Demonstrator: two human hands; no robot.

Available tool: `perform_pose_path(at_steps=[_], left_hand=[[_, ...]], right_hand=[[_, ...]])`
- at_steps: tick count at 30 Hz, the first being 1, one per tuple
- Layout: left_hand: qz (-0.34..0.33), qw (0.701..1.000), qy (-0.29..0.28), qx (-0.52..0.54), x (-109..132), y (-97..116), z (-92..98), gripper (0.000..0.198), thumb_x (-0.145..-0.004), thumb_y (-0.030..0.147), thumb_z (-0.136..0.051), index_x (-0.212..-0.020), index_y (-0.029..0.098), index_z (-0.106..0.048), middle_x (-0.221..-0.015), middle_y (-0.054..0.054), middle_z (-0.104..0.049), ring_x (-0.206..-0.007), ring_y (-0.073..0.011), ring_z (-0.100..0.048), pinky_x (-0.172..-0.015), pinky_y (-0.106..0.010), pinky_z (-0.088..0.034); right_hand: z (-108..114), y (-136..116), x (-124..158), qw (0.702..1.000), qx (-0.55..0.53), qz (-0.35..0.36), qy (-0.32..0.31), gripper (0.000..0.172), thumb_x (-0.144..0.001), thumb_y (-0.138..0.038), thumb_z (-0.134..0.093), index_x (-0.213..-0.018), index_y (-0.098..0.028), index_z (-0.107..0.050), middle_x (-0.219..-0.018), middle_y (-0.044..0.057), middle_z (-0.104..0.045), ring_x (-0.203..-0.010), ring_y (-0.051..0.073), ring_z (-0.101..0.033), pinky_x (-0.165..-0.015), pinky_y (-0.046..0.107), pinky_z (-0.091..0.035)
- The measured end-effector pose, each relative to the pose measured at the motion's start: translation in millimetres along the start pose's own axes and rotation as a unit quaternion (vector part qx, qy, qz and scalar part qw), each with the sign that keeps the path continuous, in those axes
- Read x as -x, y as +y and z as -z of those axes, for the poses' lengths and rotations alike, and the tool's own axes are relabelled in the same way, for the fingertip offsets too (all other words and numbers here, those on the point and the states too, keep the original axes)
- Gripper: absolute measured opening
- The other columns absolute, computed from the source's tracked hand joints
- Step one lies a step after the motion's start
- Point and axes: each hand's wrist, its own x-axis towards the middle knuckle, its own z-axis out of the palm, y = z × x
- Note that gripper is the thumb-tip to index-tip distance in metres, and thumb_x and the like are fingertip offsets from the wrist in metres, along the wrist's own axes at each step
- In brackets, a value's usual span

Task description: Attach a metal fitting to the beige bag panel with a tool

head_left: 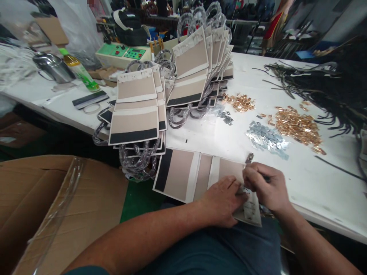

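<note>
An unfolded bag panel, beige with white bands and a black end strip, lies at the table's front edge and over my lap. My left hand rests flat on its right part, fingers stretched out. Close beside it, my right hand is closed in a fist around a small dark-handled tool at the panel's white right end. Dark marks or slots show in that white strip. Just past the fist a narrow metal piece sticks out; whether it belongs to the tool I cannot tell.
Stacked bag panels with plastic-wrapped handles stand left and behind. Gold metal pieces and silver plates lie in heaps at right, near black straps. A bottle, thermos and machine stand far left; a carton below.
</note>
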Motion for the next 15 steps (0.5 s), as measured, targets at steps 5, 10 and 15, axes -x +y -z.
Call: perform_pose_path(at_steps=[5,10,15], left_hand=[[-0.001,1.0,-0.016,-0.027,2,0,4.5,0.08,-0.08,0.051,-0.081,-0.146,0.012,-0.056,-0.14,-0.022,-0.058,-0.139,-0.0411,-0.047,-0.125,-0.051,-0.034],[-0.003,0.999,-0.021,-0.03,0,-1,1.9,0.076,-0.086,0.054,-0.074,-0.147,0.013,-0.057,-0.138,-0.022,-0.059,-0.137,-0.0409,-0.048,-0.123,-0.053,-0.036],[0.007,0.999,-0.04,-0.022,5,3,0.6,0.079,-0.085,0.049,-0.077,-0.151,0.013,-0.054,-0.145,-0.025,-0.056,-0.143,-0.0434,-0.045,-0.123,-0.056,-0.036]], right_hand=[[7,-14,8,0.965,-0.184,0.059,0.179,0.03,-0.1,-0.027,-0.069,-0.07,-0.023,-0.065,-0.059,-0.002,-0.052,-0.051,0.016,-0.047,-0.049,0.031,-0.043],[-3,12,23,0.969,-0.17,0.003,0.178,0.041,-0.101,-0.032,-0.07,-0.064,-0.023,-0.054,-0.056,-0.003,-0.048,-0.051,0.015,-0.049,-0.051,0.03,-0.041],[12,12,51,0.961,-0.191,-0.015,0.2,0.041,-0.102,-0.029,-0.07,-0.066,-0.02,-0.054,-0.058,-0.002,-0.048,-0.053,0.015,-0.05,-0.053,0.03,-0.041]])
